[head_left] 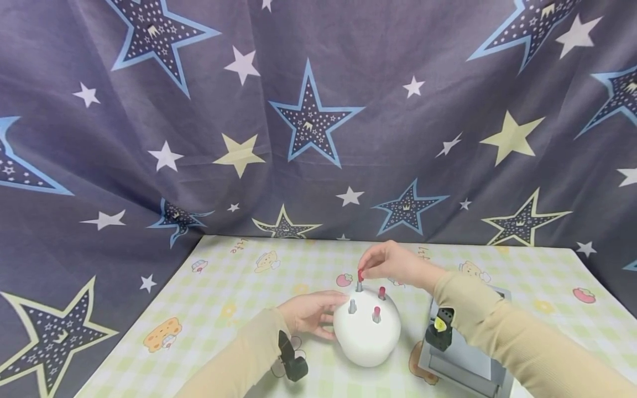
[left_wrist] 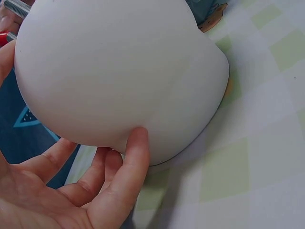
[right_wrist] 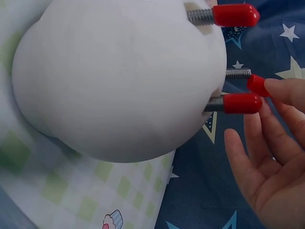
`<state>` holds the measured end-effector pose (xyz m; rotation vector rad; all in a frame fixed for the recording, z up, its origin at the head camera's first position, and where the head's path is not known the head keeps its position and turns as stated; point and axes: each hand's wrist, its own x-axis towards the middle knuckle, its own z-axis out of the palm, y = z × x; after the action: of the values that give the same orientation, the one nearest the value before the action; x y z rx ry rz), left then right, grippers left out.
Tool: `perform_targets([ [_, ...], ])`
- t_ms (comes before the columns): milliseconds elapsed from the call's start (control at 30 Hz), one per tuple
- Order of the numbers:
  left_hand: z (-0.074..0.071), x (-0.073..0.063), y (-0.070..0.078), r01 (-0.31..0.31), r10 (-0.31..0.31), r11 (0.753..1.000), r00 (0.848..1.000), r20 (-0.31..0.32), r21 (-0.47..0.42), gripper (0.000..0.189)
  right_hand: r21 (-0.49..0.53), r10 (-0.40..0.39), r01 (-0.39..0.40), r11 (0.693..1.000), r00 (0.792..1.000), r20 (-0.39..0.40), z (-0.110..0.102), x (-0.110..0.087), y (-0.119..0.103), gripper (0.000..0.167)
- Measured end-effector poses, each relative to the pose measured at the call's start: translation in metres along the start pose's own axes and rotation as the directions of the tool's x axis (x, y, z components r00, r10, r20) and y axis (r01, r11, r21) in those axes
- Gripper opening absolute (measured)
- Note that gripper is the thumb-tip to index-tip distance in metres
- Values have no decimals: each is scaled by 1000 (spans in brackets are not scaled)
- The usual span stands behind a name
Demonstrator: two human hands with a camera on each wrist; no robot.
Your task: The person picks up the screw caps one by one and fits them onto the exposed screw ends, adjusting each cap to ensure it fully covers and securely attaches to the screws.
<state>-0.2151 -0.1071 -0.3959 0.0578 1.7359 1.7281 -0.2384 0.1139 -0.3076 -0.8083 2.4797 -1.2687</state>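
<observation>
A white rounded body (head_left: 367,337) stands on the table, with several threaded metal bolts sticking out of its top. My right hand (head_left: 390,263) pinches a small red cap (right_wrist: 257,86) between thumb and finger at the tip of the far bolt (right_wrist: 238,73); there the cap sits tilted against the bolt's end. Two other bolts wear red caps (head_left: 376,311) (head_left: 382,291), and the left one (head_left: 352,307) is bare metal. Against the left side of the white body rests my left hand (head_left: 313,313), its fingertips (left_wrist: 138,136) touching the smooth surface with fingers spread.
A grey box (head_left: 458,362) lies on the right side of the table, partly beneath my right forearm. The table is covered by a green-and-white checked cloth (head_left: 199,309) with cartoon prints. Behind it hangs a dark curtain (head_left: 308,182) patterned with stars.
</observation>
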Motion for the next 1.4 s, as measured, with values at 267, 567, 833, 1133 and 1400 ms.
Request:
perform_targets([
  [267,0,1,-1,-3,3,1000,1000,12,0,42,-9,12,-12,1000,1000,1,4,0,-1,9],
  [567,0,0,-1,4,-4,1000,1000,-13,-10,40,32,-14,13,999,999,32,4,0,-3,11],
  [833,0,0,-1,2,-2,1000,1000,-2,-6,40,45,-16,15,999,999,35,5,0,-2,10],
  [1133,0,-1,-1,0,0,1000,1000,-2,-6,44,50,-21,18,999,998,59,7,1,0,9],
  [1400,-1,0,-1,4,-4,1000,1000,2,-8,43,43,-4,0,999,996,90,10,0,1,7],
])
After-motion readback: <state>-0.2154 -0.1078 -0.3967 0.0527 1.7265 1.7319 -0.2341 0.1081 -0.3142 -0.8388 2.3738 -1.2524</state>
